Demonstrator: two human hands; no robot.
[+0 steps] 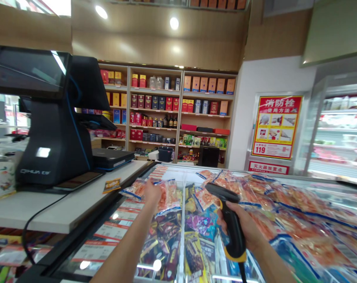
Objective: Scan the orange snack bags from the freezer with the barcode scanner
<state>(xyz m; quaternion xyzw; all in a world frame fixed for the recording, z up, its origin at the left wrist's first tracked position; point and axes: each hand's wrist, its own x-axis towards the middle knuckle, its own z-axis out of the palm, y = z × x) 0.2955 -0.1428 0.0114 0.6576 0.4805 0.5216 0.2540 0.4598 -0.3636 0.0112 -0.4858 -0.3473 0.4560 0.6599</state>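
My right hand (240,222) is wrapped round the grip of a black and yellow barcode scanner (233,224). The scanner's head points to the upper left, and its cable runs down out of view. At the left, my left hand (152,192) is closed on a clear food packet (168,196) with blue edges and orange-pink contents; my fingertips are hidden. This packet is over the glass top of a freezer chest (182,220). Several similar packets (225,182) lie in a heap on the right half, beyond and beside the scanner.
A black cash register (54,145) with screens stands on a white counter (48,212) at the left, near a small orange packet (111,185). Snack bags (163,236) show under the glass. Shelves of boxed bottles (154,103) line the back; a red poster (277,127) hangs right.
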